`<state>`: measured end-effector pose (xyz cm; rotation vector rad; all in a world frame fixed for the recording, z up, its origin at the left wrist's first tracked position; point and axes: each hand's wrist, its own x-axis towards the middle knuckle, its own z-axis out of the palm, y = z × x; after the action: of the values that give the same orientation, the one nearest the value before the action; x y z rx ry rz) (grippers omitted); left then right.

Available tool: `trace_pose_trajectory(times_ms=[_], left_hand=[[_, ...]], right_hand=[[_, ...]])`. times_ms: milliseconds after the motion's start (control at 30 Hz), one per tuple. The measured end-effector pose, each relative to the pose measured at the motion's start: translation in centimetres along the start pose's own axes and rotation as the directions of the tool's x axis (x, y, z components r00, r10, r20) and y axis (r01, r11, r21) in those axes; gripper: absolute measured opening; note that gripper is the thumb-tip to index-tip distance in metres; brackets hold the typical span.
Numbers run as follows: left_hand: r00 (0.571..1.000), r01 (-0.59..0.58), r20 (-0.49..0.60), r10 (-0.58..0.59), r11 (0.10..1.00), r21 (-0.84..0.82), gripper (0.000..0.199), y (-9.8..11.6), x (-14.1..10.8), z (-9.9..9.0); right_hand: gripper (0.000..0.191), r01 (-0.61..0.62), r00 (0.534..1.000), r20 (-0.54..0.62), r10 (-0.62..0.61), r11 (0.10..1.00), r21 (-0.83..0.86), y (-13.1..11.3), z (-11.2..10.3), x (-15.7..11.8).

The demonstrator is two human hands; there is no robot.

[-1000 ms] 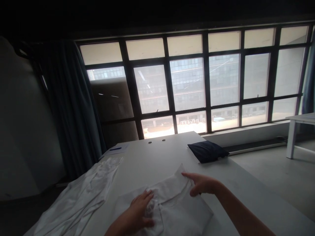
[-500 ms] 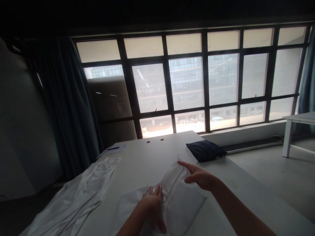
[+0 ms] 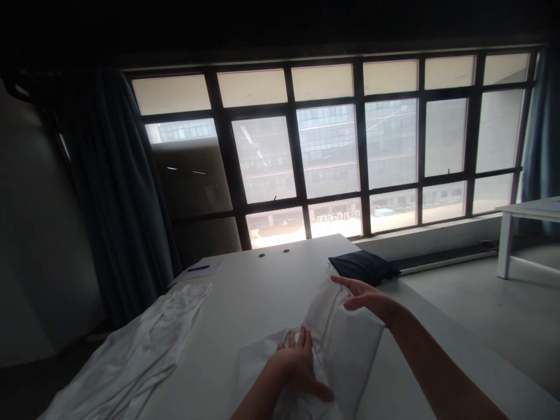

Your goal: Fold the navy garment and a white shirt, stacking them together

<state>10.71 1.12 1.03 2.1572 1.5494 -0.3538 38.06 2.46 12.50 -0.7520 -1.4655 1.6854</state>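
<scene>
A thin white piece of cloth (image 3: pixel 350 350), with a seam or fold running along its middle, lies on the white table below both hands. My left hand (image 3: pixel 297 367) rests on its near part, fingers stretched forward and thumb out to the side. Against its far right part is my right hand (image 3: pixel 370 297), index finger extended and thumb apart from it; its other fingers are mostly hidden. One corner of the cloth reaches past the right index fingertip, towards a folded dark blue cloth (image 3: pixel 363 266).
A crumpled white garment (image 3: pixel 140 344) spreads along the left of the white table (image 3: pixel 245 286). Behind it lie a paper sheet (image 3: pixel 210 266) and a pen (image 3: pixel 198 268). Large windows and a dark curtain (image 3: pixel 118 192) stand beyond. Another white table (image 3: pixel 505 245) is at the right.
Both hands and the white cloth have shifted to the right, with the right hand slightly farther away. The cloth's far corner now comes up to the dark blue cloth.
</scene>
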Motion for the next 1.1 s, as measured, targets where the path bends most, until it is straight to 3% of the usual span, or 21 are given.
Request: trace_pose_trajectory(times_ms=[133, 333, 467, 533, 667, 800, 967, 1033, 1100], left_hand=[[0.999, 0.005, -0.031, -0.005, 1.0, 0.018, 0.168, 1.9, 1.5, 0.6], [0.993, -0.081, -0.087, 0.079, 0.997, -0.019, 0.162, 4.9, 2.7, 1.0], [0.985, -0.13, -0.13, 0.118, 0.987, -0.093, 0.158, 4.7, 1.7, 0.5], [0.972, -0.175, -0.178, 0.151, 0.976, -0.129, 0.145, 3.6, 0.3, -0.1], [0.944, -0.227, -0.279, 0.175, 0.959, -0.169, 0.091, -0.3, -3.8, -1.9], [0.91, -0.23, -0.394, 0.125, 0.945, -0.232, 0.058, -5.2, -7.3, -2.7], [0.771, -0.299, -0.632, -0.08, 0.831, -0.469, 0.044, -11.5, -8.1, -0.9], [0.723, -0.287, -0.673, -0.158, 0.817, -0.5, 0.045, -13.1, -7.8, 0.2], [0.701, -0.271, -0.688, -0.191, 0.82, -0.504, 0.046, -13.8, -7.5, 1.1]], right_hand=[[0.095, 0.029, 0.999, 0.016, -0.029, 1.0, 0.001, 0.1, 1.2, 0.0], [0.098, 0.037, 0.998, 0.058, -0.037, 0.999, 0.001, 1.0, 2.3, 0.5], [0.101, 0.037, 0.999, 0.036, -0.036, 0.999, -0.032, 0.4, 2.1, 0.0], [0.101, 0.039, 0.999, 0.028, -0.038, 0.998, -0.057, 0.0, 1.7, -0.3], [0.1, 0.026, 1.0, 0.012, -0.025, 0.995, -0.099, 0.0, 1.4, -0.4], [0.104, 0.02, 1.0, 0.026, -0.017, 0.993, -0.112, 0.8, 2.9, 0.2], [0.106, 0.066, 0.997, 0.048, -0.06, 0.986, -0.151, 2.9, 6.7, 1.6], [0.104, 0.084, 0.996, 0.025, -0.081, 0.973, -0.215, 3.9, 8.3, 2.2], [0.103, 0.073, 0.997, 0.015, -0.072, 0.951, -0.301, 4.9, 9.8, 2.7]])
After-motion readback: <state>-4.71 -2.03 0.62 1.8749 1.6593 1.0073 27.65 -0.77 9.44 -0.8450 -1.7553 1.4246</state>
